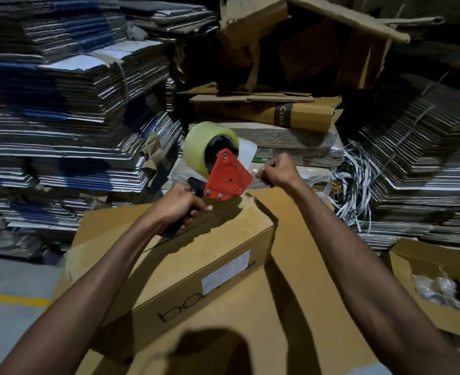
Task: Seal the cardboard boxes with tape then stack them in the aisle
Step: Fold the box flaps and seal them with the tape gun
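Note:
A red tape dispenser (pixel 227 175) with a yellowish tape roll (pixel 200 147) hangs above the far end of a brown cardboard box (pixel 196 255). My left hand (pixel 181 205) grips the dispenser's black handle. My right hand (pixel 277 170) pinches the clear tape end just right of the dispenser's red plate. The box bears a white label (pixel 224 270) and lies on a larger cardboard box (pixel 250 326) in front of me.
Tall stacks of flattened cardboard (pixel 69 109) rise on the left, and more stacks (pixel 423 147) on the right. Torn boxes (pixel 291 50) pile up behind. An open box (pixel 434 288) with plastic inside stands at the right. Grey floor with a yellow line (pixel 12 299) lies at the left.

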`<control>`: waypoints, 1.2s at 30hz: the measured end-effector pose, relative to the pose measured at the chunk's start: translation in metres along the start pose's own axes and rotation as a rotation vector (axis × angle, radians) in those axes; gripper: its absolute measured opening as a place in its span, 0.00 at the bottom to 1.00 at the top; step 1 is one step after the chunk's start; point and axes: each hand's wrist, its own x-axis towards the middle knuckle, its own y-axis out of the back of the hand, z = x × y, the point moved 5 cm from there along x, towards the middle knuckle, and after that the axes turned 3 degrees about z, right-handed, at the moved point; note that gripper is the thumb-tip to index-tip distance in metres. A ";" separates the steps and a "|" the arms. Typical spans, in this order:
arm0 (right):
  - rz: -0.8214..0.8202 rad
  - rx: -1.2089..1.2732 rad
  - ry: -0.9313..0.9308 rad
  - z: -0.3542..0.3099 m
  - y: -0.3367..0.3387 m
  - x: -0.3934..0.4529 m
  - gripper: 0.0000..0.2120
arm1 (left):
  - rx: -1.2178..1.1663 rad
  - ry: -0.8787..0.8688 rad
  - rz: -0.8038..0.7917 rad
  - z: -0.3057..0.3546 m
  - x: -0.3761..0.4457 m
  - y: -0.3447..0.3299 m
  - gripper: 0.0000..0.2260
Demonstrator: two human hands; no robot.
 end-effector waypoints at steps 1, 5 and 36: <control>0.031 -0.027 -0.006 0.008 0.006 0.006 0.11 | 0.009 0.013 0.011 -0.006 -0.002 0.007 0.20; 0.087 -0.099 -0.008 0.031 0.009 0.015 0.12 | 0.042 0.038 -0.008 -0.035 -0.011 0.029 0.17; 0.063 -0.022 -0.077 0.107 -0.063 0.023 0.09 | 0.160 0.119 -0.019 -0.078 0.005 0.008 0.09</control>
